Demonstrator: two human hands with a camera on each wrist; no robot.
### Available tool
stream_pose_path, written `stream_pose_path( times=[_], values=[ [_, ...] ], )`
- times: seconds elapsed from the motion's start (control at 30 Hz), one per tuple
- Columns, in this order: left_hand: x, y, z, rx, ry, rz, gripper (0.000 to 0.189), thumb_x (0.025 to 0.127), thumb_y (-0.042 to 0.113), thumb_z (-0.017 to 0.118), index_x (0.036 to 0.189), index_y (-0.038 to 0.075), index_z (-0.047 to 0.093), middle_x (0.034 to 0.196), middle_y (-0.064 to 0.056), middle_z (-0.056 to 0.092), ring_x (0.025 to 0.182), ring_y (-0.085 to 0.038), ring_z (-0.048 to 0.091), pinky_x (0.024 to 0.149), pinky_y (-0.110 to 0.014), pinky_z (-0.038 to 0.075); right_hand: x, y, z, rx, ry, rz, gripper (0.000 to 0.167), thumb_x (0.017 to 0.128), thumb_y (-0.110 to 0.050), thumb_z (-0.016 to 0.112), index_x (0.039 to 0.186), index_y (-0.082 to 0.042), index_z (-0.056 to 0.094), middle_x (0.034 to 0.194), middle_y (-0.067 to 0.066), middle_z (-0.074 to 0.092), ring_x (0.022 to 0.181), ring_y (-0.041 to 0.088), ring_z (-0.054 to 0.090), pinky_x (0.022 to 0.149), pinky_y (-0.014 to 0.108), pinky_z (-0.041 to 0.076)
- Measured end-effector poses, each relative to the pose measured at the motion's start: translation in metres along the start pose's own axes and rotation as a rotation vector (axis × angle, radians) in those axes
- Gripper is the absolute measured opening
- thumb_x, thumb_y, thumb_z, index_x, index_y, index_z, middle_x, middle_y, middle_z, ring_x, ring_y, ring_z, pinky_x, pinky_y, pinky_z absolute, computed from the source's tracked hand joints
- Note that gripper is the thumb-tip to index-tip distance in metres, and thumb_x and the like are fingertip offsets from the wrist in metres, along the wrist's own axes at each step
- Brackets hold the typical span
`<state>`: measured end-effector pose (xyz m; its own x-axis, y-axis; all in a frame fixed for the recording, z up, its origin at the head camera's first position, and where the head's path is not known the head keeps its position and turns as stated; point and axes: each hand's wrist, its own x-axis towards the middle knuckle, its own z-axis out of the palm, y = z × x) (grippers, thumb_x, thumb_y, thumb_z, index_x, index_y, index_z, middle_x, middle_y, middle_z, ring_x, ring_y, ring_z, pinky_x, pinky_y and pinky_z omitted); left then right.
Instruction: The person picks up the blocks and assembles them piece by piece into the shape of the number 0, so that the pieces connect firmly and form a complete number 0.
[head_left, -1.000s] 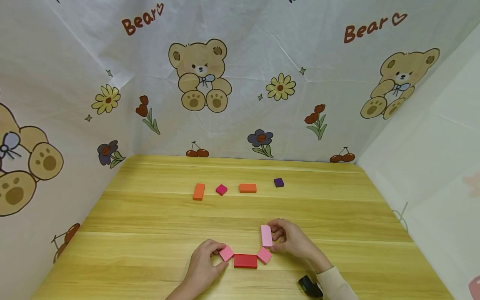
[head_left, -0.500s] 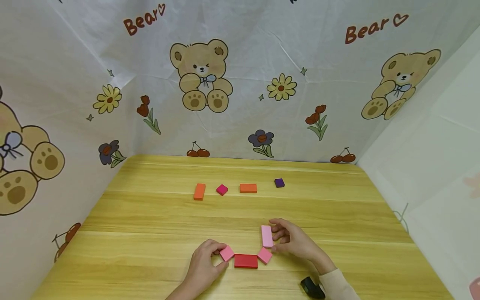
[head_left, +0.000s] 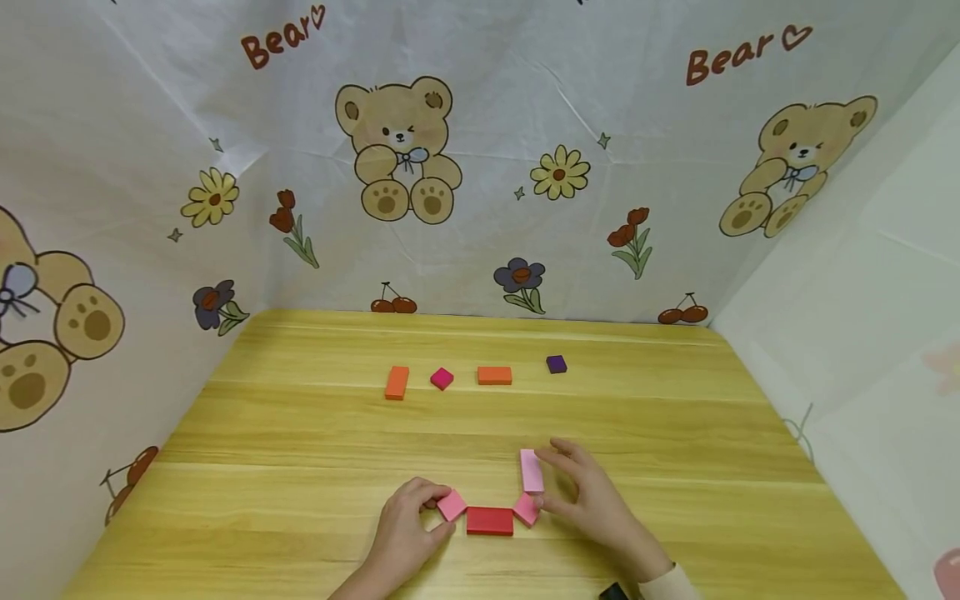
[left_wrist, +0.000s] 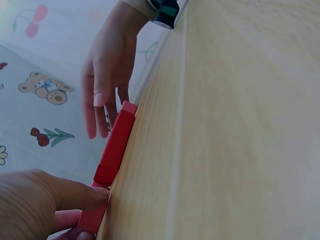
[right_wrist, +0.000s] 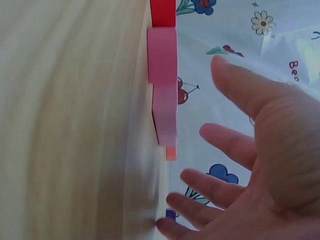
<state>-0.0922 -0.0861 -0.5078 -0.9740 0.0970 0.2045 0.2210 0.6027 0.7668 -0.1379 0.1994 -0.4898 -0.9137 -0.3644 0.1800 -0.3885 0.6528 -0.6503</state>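
My left hand [head_left: 405,531] pinches a small pink square block [head_left: 452,506] between thumb and fingers, flat on the table. A red rectangular block [head_left: 490,522] touches that block's right corner. At the red block's other end lies a second pink square block [head_left: 524,509], turned on its corner. From there a light pink rectangular block [head_left: 531,471] stretches away from the person. Just right of these two pink blocks is my right hand [head_left: 592,502], its fingers spread and loose. In the right wrist view, a gap shows between the right hand's fingers and the light pink rectangular block [right_wrist: 165,114].
Farther back lie an orange block [head_left: 397,383], a magenta square block [head_left: 442,379], another orange block [head_left: 495,376] and a dark purple block [head_left: 557,364]. Bear-printed cloth [head_left: 480,242] rises behind the wooden table [head_left: 315,450]. A black object [head_left: 613,592] is by the right wrist.
The right hand's fingers have spread and drawn off the light pink rectangular block. The left hand and the blocks stay where they were.
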Motion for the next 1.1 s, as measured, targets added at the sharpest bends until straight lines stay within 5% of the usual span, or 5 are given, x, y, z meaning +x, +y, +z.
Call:
stream_pose_path(
  times=[0.33, 1.1],
  values=[
    [0.000, -0.001, -0.001, -0.001, -0.010, -0.007, 0.037, 0.067, 0.005, 0.087, 0.101, 0.008, 0.073, 0.093, 0.008, 0.065, 0.083, -0.005, 0.056, 0.073, -0.022, 0.049, -0.009, -0.009, 0.007, -0.086, -0.100, 0.040, 0.060, 0.087, -0.050, 0.068, 0.138, -0.019, 0.057, 0.151, 0.026, 0.038, 0.141, 0.052, 0.028, 0.104, 0.070, 0.033],
    [0.000, -0.001, 0.001, -0.001, 0.015, 0.003, 0.038, 0.065, 0.004, 0.087, 0.100, 0.008, 0.073, 0.092, 0.008, 0.065, 0.083, -0.005, 0.057, 0.073, -0.022, 0.050, -0.009, -0.015, 0.008, -0.220, -0.087, -0.004, 0.057, 0.087, -0.043, 0.070, 0.136, -0.016, 0.059, 0.145, 0.023, 0.048, 0.138, 0.053, 0.033, 0.107, 0.069, 0.029]
  ],
)
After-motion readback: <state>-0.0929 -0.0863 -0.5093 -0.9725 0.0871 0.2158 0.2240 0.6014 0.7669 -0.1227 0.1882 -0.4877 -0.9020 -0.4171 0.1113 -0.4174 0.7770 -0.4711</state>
